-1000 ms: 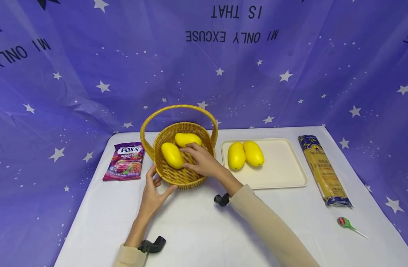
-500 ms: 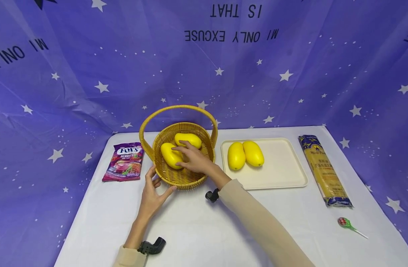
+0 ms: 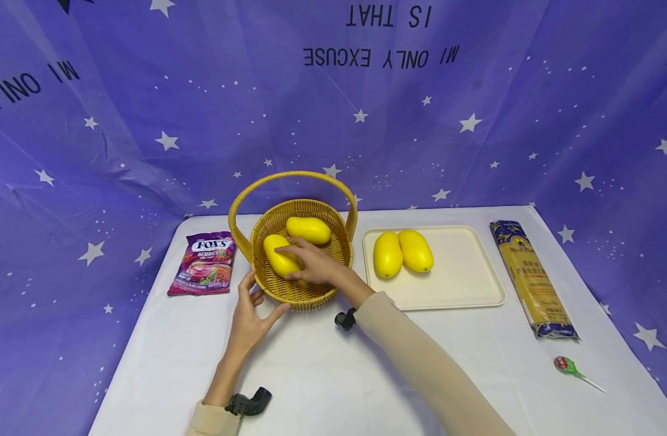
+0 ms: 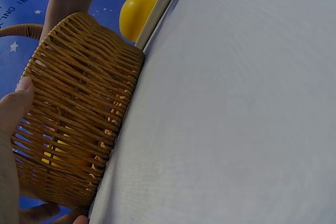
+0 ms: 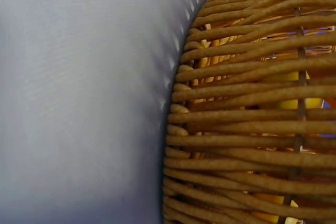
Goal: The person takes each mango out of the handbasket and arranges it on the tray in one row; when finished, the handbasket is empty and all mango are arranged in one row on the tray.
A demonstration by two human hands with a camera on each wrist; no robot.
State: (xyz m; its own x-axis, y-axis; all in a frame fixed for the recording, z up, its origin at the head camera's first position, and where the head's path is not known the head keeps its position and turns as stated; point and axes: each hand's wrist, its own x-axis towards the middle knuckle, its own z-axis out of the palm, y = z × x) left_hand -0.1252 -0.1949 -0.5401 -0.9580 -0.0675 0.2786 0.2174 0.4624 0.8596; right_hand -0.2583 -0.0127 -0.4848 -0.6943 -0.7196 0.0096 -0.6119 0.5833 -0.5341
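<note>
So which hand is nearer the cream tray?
Right. The right hand is inside the basket, left of the cream tray; the left hand grips the basket's near-left side, farther away.

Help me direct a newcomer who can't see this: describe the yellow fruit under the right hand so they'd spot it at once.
On the white table stands a round wicker basket with a tall arched handle, left of the cream tray. Inside, pick the nearer yellow fruit, partly beneath the right hand: it slants toward the person, while its lookalike neighbour behind lies crosswise.
</note>
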